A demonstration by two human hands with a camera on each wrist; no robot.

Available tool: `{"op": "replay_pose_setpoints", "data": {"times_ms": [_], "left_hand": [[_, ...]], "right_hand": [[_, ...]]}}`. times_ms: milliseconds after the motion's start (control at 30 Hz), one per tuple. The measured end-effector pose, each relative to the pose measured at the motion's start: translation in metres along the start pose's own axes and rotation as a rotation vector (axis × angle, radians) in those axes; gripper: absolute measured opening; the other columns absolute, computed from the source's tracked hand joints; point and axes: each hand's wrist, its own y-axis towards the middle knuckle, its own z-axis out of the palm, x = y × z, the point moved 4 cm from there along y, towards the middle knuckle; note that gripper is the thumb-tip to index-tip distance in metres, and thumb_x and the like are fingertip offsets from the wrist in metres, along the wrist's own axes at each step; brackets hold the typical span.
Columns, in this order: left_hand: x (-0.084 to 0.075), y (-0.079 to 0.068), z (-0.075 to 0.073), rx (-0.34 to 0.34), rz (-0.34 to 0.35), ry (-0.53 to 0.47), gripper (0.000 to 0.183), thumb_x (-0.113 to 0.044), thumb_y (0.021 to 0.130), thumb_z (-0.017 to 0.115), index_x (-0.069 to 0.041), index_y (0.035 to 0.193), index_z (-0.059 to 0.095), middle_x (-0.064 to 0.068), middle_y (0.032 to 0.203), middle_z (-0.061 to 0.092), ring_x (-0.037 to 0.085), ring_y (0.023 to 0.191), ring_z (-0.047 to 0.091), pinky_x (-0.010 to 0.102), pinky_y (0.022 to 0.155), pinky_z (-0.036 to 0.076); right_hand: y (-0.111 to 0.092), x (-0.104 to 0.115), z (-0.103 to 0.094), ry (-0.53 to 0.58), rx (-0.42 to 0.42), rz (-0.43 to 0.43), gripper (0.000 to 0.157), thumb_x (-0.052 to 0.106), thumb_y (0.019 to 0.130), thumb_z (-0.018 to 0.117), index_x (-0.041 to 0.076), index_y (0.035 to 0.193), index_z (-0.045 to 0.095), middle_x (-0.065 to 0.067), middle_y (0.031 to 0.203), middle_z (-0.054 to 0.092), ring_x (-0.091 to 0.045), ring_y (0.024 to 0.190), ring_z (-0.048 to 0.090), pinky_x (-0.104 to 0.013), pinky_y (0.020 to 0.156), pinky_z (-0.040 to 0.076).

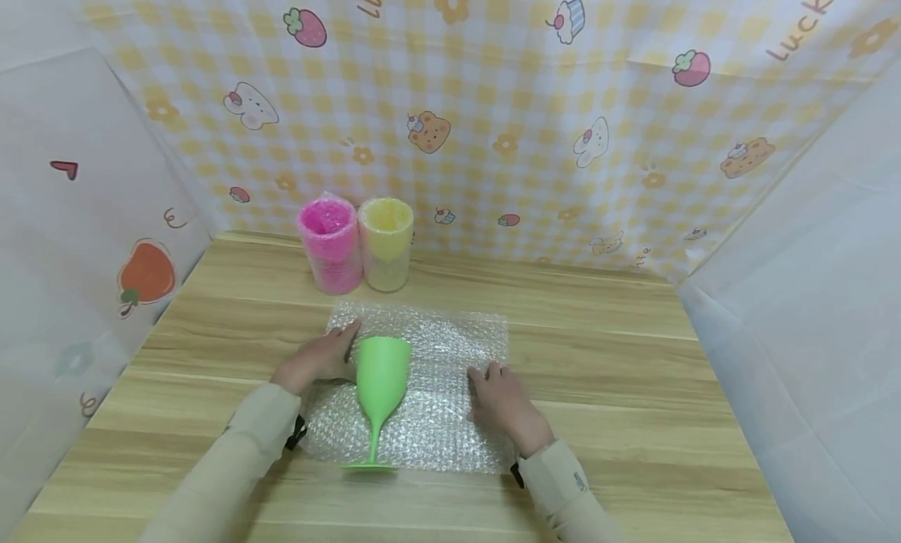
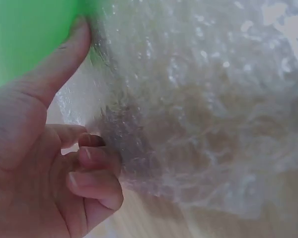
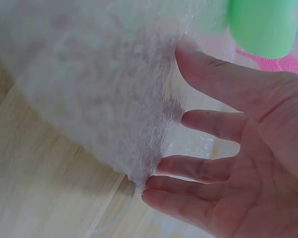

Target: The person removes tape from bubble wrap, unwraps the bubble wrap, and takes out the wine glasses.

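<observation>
A green plastic goblet (image 1: pixel 382 371) lies on its side on a sheet of bubble wrap (image 1: pixel 443 402), its foot at the sheet's near edge. At the sheet's left edge, my left hand (image 1: pixel 325 361) curls its fingers round the wrap. Its thumb (image 2: pixel 72 49) is stretched out against the goblet's bowl in the left wrist view. My right hand (image 1: pixel 503 402) touches the opposite edge with thumb and fingers (image 3: pixel 198 171) nearly straight and spread. Through the clear film, the fingertips show only partly.
Behind the sheet stand a pink wrapped cup (image 1: pixel 331 249) and a yellow wrapped cup (image 1: pixel 386 249), side by side. They are near the back edge of the wooden table (image 1: pixel 619 371). A yellow checked cloth (image 1: pixel 493 120) hangs behind, with white cloth on both sides.
</observation>
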Motion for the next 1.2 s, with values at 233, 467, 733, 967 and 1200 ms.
{"op": "replay_pose_setpoints", "data": {"times_ms": [233,467,733,967,1200], "left_hand": [[-0.002,0.004,-0.002,-0.095,0.068,0.085,0.112,-0.040,0.056,0.081,0.005,0.140,0.023,0.030,0.134,0.028,0.048,0.119,0.033,0.057,0.097,0.035],[-0.001,0.004,0.001,-0.123,0.114,0.137,0.111,-0.042,0.056,0.081,0.008,0.138,0.025,0.024,0.144,0.024,0.048,0.127,0.022,0.060,0.105,0.021],[-0.002,-0.020,0.006,-0.029,0.143,0.122,0.101,-0.030,0.058,0.081,-0.003,0.140,0.027,0.023,0.149,0.013,0.053,0.129,0.017,0.064,0.103,0.019],[-0.015,-0.056,0.018,-0.047,0.190,0.209,0.093,-0.019,0.055,0.082,-0.004,0.135,0.037,0.025,0.140,0.030,0.046,0.124,0.032,0.059,0.099,0.034],[-0.016,-0.068,0.025,-0.072,0.152,0.169,0.088,-0.009,0.053,0.080,-0.004,0.132,0.041,0.025,0.140,0.030,0.048,0.124,0.031,0.058,0.092,0.040]], "right_hand": [[-0.003,0.000,0.001,0.029,0.050,-0.004,0.083,0.040,0.072,0.072,0.006,0.138,0.035,-0.020,0.118,0.046,-0.028,0.100,0.048,-0.037,0.086,0.047],[-0.004,0.001,0.002,0.106,0.072,0.018,0.086,0.038,0.071,0.073,0.005,0.139,0.032,-0.025,0.129,0.039,-0.035,0.115,0.042,-0.042,0.098,0.041],[-0.003,0.000,0.004,0.117,0.050,0.018,0.085,0.037,0.070,0.073,0.005,0.139,0.034,-0.022,0.121,0.043,-0.030,0.106,0.044,-0.040,0.092,0.044],[0.000,-0.001,0.007,0.095,0.055,0.014,0.087,0.038,0.070,0.073,0.004,0.138,0.033,-0.022,0.120,0.043,-0.031,0.107,0.044,-0.042,0.097,0.041],[-0.001,0.009,0.002,0.006,0.033,0.025,0.068,0.032,0.076,0.069,0.000,0.129,0.042,-0.023,0.113,0.047,-0.034,0.101,0.047,-0.045,0.092,0.043]]}}
